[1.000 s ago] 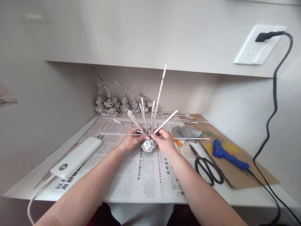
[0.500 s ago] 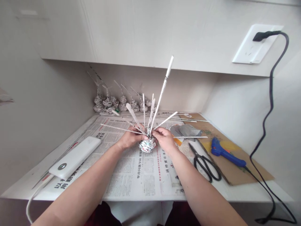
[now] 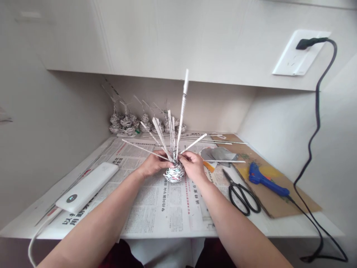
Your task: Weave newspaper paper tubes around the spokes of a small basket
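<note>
A small round woven paper gourd body (image 3: pixel 174 174) stands over the newspaper in the middle, with several rolled paper sticks fanning up and out of its top. My left hand (image 3: pixel 156 163) is closed on its left side, thumb lying along the upper rim. On the other side my right hand (image 3: pixel 192 163) pinches at the base of the sticks, close to a long white paper stick (image 3: pixel 182 108) that rises highest. The fingertips of both hands are partly hidden behind the weave and sticks.
Several finished woven paper gourds (image 3: pixel 126 124) line the back wall. A white power bank (image 3: pixel 87 188) with a cable lies left. Black scissors (image 3: pixel 242 195), a blue glue gun (image 3: pixel 267 180) and cardboard (image 3: pixel 279 204) lie right. A black cord hangs from the wall socket (image 3: pixel 301 52).
The long paper stick has swung left and stands more upright. The other sticks have shifted slightly with the woven body. Both hands keep their hold in nearly the same place.
</note>
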`<state>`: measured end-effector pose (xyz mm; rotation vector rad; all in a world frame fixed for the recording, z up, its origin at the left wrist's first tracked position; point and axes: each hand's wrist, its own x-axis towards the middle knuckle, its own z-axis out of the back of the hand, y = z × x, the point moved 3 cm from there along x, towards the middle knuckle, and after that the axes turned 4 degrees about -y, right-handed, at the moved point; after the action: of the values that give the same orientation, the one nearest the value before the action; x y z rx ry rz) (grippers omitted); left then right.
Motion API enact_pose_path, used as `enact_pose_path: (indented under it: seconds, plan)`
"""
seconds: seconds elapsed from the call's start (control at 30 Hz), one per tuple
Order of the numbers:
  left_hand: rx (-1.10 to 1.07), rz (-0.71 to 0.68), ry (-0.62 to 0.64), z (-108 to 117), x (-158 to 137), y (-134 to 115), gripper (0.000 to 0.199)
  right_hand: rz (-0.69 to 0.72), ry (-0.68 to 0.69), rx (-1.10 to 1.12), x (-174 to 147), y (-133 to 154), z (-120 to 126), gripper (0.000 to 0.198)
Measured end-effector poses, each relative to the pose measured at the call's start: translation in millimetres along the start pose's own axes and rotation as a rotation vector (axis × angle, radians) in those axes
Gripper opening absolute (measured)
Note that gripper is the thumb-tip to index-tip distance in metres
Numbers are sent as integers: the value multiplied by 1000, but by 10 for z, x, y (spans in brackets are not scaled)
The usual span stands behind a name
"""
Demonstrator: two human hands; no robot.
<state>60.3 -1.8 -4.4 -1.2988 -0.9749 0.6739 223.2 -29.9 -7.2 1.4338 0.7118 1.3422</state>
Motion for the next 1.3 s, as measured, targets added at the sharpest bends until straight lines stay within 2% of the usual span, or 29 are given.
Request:
enact_pose_path:
  seconds: [0.1, 0.3, 0.5, 0.63, 0.83, 0.97, 1.07, 1.3]
  plan:
    - [19, 11, 23, -6, -1, -5, 35, 12, -4, -18, -11, 32, 6, 13]
    - [61, -19, 77, -43, -13, -77, 29, 30, 47, -58, -50, 110, 1, 19]
    - [100, -48, 69, -77, -24, -121, 31, 109, 26, -59, -92, 183, 2, 16]
    - [121, -74, 39, -54, -34, -108, 30, 79, 43, -50, -83, 178, 1, 16]
    - [146, -65, 120, 2, -41, -96, 24, 28, 83, 37, -28, 82, -22, 15]
    - [126, -82, 68, -10, -43, -85, 24, 58, 74, 142, -4, 59, -39, 12]
    - [90, -82, 6, -39, -50, -68, 26, 104, 20, 140, 3, 64, -41, 8]
    - [39, -67, 22, -82, -51, -86, 22, 141, -41, 75, -17, 58, -41, 8]
